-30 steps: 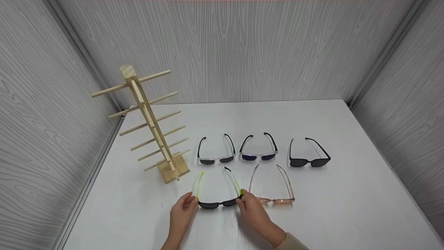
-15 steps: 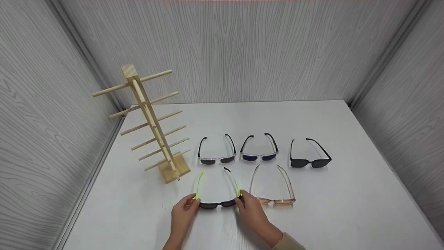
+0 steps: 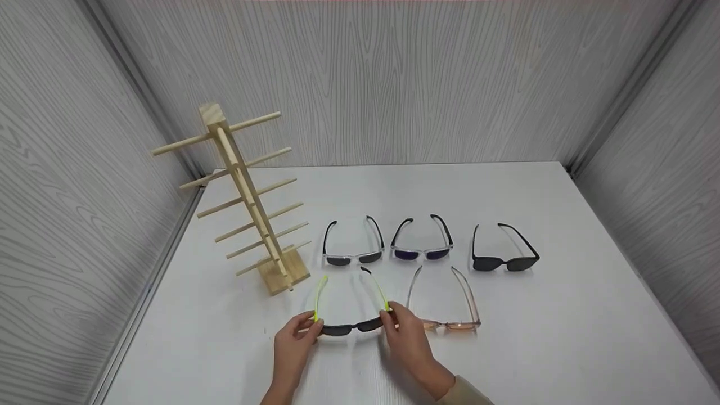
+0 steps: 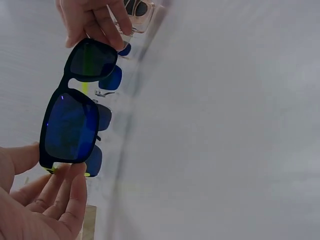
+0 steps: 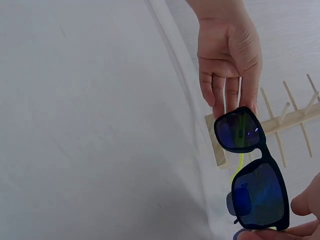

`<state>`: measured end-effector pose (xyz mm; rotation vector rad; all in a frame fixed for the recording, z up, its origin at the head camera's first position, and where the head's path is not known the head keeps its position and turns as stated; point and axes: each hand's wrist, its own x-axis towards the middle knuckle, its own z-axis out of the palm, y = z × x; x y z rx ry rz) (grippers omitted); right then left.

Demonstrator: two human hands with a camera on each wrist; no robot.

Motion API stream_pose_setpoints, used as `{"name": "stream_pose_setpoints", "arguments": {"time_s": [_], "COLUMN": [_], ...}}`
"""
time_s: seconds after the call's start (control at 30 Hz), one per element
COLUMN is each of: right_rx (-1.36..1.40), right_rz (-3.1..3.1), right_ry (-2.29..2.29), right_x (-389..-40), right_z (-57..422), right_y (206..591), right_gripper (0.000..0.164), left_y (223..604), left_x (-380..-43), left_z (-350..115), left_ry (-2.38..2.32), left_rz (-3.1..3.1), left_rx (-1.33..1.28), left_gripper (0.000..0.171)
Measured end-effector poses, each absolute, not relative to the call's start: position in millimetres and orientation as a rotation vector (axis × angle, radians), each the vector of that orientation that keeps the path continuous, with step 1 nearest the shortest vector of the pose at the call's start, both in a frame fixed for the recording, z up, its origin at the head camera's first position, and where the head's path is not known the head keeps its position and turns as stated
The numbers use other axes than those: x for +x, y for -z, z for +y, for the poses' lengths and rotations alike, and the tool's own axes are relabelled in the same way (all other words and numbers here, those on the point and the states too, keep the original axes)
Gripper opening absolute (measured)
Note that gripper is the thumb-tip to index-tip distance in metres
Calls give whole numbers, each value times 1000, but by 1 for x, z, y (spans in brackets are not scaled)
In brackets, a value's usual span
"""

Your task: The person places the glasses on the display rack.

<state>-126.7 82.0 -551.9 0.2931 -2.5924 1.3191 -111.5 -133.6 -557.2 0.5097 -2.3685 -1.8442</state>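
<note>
A pair of sunglasses (image 3: pixel 336 330) with a black front and neon yellow-green temples is held between both hands in the head view. My left hand (image 3: pixel 295 345) pinches its left hinge corner, and my right hand (image 3: pixel 409 342) pinches the right one. The temples are unfolded and point away from me. In the left wrist view, the dark bluish lenses of the sunglasses (image 4: pixel 72 125) face the camera. Just right of them, partly behind my right hand, lie glasses with a clear peach frame (image 3: pixel 462 326).
A wooden display rack (image 3: pixel 247 185) with several pegs stands at the left. Behind the hands lie clear-front sunglasses with grey lenses (image 3: pixel 353 259), another clear-front pair with purple-blue lenses (image 3: pixel 422 254), and black sunglasses (image 3: pixel 505 263). Wood-grain panels (image 3: pixel 394 84) enclose the white table (image 3: pixel 562 337).
Both hands keep their pinch on the sunglasses, which have shifted slightly away from me and to the left, with the right side a little raised. The other glasses stay put.
</note>
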Motion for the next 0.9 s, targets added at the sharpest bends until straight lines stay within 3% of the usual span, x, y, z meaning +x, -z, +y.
{"name": "stream_pose_setpoints", "arguments": {"time_s": [0.9], "right_rx": [380], "right_rz": [-2329], "right_ry": [-1611], "right_x": [-144], "right_z": [69], "right_y": [539], "right_gripper": [23], "left_y": [523], "left_x": [-94], "left_z": [-150], "left_ry": [2080], "left_rz": [-2105], "left_rx": [629], "left_gripper": [44]}}
